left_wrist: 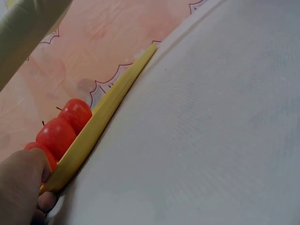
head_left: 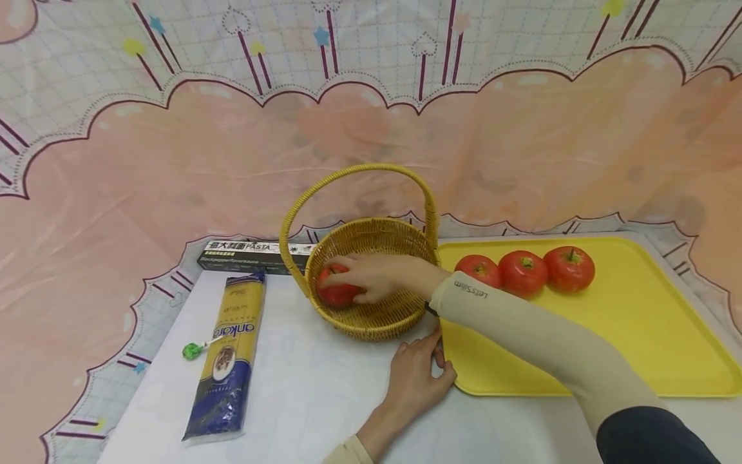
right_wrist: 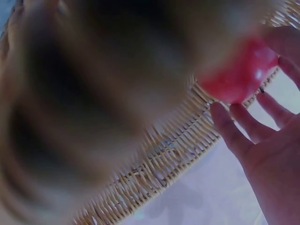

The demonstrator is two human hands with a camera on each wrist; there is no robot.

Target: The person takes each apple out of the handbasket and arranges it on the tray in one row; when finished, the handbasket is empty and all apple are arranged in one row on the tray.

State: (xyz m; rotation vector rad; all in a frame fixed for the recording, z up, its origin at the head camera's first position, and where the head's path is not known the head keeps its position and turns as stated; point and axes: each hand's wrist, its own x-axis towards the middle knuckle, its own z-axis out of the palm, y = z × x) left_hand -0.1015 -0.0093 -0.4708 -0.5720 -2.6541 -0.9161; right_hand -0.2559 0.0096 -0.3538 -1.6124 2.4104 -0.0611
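Observation:
Inside the wicker basket (head_left: 377, 332), which has a tall arched handle, lies a red apple (head_left: 336, 293) at the left side. My right hand (head_left: 373, 274) reaches in over the rim and holds this apple, thumb on one side and spread fingers on the other. In the right wrist view the fingertips sit right at the red skin of the apple (right_wrist: 239, 75). My left hand (head_left: 414, 377) pinches the near left edge of the yellow tray (head_left: 626, 341). The left wrist view has its thumb above the tray rim (left_wrist: 105, 115) and fingertips below.
Three red apples (head_left: 523, 274) stand in a row along the tray's back left. Left of the basket lie a blue and yellow pasta packet (head_left: 228, 361), a green-wrapped lollipop (head_left: 193, 350) and a dark pasta box (head_left: 243, 258). A patterned cloth (head_left: 371, 142) hangs behind the white table (head_left: 313, 399).

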